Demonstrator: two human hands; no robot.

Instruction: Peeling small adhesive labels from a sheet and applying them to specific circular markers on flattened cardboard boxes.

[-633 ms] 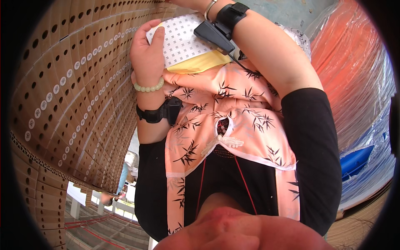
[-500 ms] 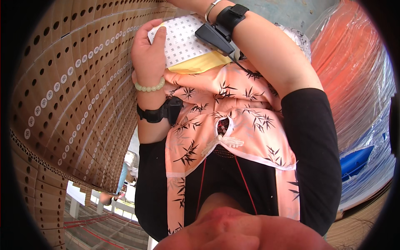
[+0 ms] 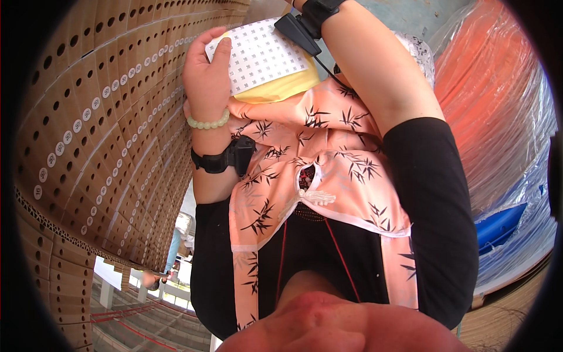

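Observation:
A white sheet of small printed stickers (image 3: 264,56) is pinched at its left edge by my left hand (image 3: 205,79), the thumb on top. Under it lies a yellow sheet (image 3: 284,87), its lower edge sticking out over my lap. My right forearm (image 3: 375,64) reaches up and away; the hand is beyond the top edge of the head view. Close along the left stands a wall of brown cardboard cartons (image 3: 70,76) with round holes. Rows of round white stickers (image 3: 77,125) run across them.
On the right are orange and blue things under clear plastic wrap (image 3: 492,111). A cable hangs from the black device (image 3: 298,34) at my right wrist. Behind me at the lower left, another person (image 3: 150,280) shows small near the building's frame.
My right forearm has moved up and toward the cartons, and its wrist is partly out of view. My left hand still holds the sticker sheet, almost unmoved.

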